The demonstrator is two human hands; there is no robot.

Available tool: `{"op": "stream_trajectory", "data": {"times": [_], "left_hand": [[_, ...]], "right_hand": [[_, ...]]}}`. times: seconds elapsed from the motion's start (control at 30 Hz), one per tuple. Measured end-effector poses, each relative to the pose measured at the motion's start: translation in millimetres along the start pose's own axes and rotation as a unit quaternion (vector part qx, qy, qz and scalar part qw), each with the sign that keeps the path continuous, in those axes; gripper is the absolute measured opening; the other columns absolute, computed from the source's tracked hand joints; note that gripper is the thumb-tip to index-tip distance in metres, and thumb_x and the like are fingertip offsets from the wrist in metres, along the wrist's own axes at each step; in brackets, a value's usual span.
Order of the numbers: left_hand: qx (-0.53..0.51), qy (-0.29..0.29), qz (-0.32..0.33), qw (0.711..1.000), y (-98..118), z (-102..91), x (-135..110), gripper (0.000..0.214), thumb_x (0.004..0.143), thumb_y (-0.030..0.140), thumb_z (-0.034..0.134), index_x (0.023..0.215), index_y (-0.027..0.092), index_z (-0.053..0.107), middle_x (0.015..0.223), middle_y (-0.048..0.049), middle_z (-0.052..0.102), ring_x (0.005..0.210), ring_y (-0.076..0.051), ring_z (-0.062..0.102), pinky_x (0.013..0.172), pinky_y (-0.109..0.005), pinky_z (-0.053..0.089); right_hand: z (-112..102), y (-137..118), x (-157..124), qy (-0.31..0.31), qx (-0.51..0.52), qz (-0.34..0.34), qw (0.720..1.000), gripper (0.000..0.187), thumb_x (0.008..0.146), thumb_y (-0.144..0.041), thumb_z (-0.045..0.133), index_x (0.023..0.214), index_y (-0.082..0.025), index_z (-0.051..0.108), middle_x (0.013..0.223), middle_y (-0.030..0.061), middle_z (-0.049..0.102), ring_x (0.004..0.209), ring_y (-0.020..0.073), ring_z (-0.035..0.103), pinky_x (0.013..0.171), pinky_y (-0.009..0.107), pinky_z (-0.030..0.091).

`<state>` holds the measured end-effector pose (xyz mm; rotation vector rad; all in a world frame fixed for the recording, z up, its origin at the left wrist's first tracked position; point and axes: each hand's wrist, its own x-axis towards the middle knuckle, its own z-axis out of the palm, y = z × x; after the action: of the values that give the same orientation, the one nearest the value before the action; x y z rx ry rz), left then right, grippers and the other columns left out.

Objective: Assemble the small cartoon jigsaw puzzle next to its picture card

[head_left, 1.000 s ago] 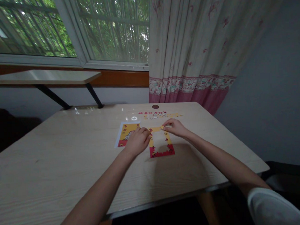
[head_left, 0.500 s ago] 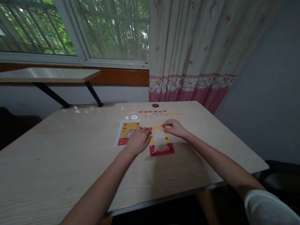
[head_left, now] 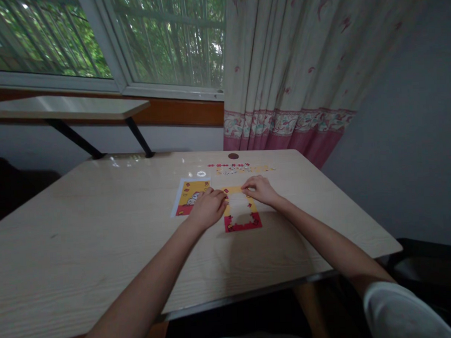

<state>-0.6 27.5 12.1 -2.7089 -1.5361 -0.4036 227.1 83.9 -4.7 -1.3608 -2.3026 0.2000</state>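
A jigsaw puzzle border [head_left: 244,227] lies flat on the table, red along the bottom and yellow up the sides and top. Its middle shows bare tabletop. My left hand [head_left: 208,209] rests palm down, fingertips on the border's upper left side, fingers lying over it. At the upper right corner my right hand [head_left: 262,190] holds its thumb and forefinger in a pinch; whatever is between them is too small to make out. Partly under my left hand is a printed picture sheet [head_left: 186,195], yellow and red with a white cartoon figure.
Loose puzzle pieces [head_left: 248,168] lie in rows beyond the border, red ones behind and yellow and white ones in front. A dark round disc [head_left: 233,156] is near the table's far edge. A raised shelf [head_left: 69,107] stands at the back left; a curtain [head_left: 281,87] hangs behind.
My right hand has shifted very slightly left along the top of the border. My left hand stays nearly in place; the whole view has tilted slightly.
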Motion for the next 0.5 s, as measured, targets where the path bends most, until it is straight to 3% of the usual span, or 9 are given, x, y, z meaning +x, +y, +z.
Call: {"op": "stream_trajectory", "data": {"times": [0.17,0.5], "left_hand": [[0.006,-0.004,0.007,1.000,-0.5,1.1,0.8,0.031,0.092,0.030,0.041,0.109,0.016,0.063,0.113,-0.0076,0.064,0.099,-0.028,0.051,0.080,-0.040,0.040],[0.014,0.003,0.006,1.000,0.4,1.3,0.9,0.030,0.092,0.031,0.042,0.108,0.016,0.062,0.112,-0.0076,0.064,0.098,-0.028,0.051,0.080,-0.040,0.039]], "right_hand": [[-6.2,-6.6,-0.7,-0.011,-0.072,-0.048,0.996,0.018,0.084,-0.035,0.061,0.087,-0.021,0.073,0.095,0.0054,0.069,0.093,0.0212,0.054,0.081,0.033,0.032],[0.4,-2.1,3.7,-0.015,-0.033,-0.067,0.997,0.012,0.083,-0.027,0.062,0.081,-0.019,0.070,0.086,0.0038,0.069,0.084,0.0177,0.057,0.080,0.030,0.037]]}}
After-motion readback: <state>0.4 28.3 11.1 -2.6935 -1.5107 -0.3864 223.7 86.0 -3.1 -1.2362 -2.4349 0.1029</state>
